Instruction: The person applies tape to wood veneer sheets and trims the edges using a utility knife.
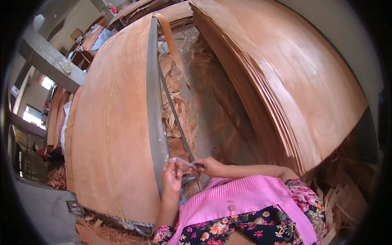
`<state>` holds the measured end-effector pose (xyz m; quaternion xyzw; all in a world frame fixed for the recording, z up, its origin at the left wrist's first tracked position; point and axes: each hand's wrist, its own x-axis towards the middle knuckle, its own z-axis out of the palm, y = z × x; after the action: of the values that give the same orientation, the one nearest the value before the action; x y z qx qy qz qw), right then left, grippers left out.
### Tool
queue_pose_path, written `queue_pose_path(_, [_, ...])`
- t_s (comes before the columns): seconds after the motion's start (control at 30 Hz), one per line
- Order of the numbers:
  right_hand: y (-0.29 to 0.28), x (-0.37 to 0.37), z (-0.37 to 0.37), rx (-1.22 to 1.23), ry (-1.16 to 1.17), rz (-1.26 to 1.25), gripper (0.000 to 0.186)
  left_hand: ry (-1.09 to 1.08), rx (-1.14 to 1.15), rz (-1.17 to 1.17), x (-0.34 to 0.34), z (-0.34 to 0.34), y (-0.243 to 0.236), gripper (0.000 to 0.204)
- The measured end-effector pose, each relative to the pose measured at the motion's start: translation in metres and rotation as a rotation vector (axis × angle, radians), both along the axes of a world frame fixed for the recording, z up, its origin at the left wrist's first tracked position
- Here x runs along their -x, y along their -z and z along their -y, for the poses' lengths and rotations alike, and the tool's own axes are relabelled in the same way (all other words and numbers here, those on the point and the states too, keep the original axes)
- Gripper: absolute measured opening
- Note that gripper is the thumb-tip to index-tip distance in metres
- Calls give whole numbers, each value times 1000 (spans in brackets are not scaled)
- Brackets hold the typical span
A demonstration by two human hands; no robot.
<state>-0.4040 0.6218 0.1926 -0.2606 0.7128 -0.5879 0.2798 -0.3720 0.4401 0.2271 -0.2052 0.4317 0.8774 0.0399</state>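
My left hand (171, 176) is beside the near right edge of a wide veneer sheet (130, 102). Its fingers are pinched on one end of a thin, pale, see-through strip (184, 162). To its right, my right hand (213, 168) is closed around a small dark object (199, 165), whose kind I cannot make out. The strip spans the short gap between the two hands. Under the sheet, a grey table edge (153, 90) shows along its right side. A yellowish line (109, 122) runs lengthwise down the sheet.
A tall stack of veneer sheets (261, 102) stands on the right. Veneer scraps (176, 110) litter the floor between table and stack, near a slanting metal bar (175, 110). One narrow veneer strip (171, 45) hangs off the table's far end. Another person (51, 155) is at far left.
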Motion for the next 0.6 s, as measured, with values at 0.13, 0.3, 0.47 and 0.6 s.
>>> queue_pose_path(0.13, [-16, 145, -8, 238, 306, 400, 16, 285, 169, -105, 120, -21, 21, 52])
queue_pose_path(0.3, [-41, 315, -39, 395, 431, 771, 17, 812, 273, 13, 278, -57, 38, 23])
queue_pose_path(0.47, [-20, 479, -92, 888, 690, 1101, 18, 904, 595, -13, 439, -29, 31, 18])
queue_pose_path(0.6, [13, 629, -107, 885, 830, 1126, 17, 771, 737, -9, 601, 28, 0, 19])
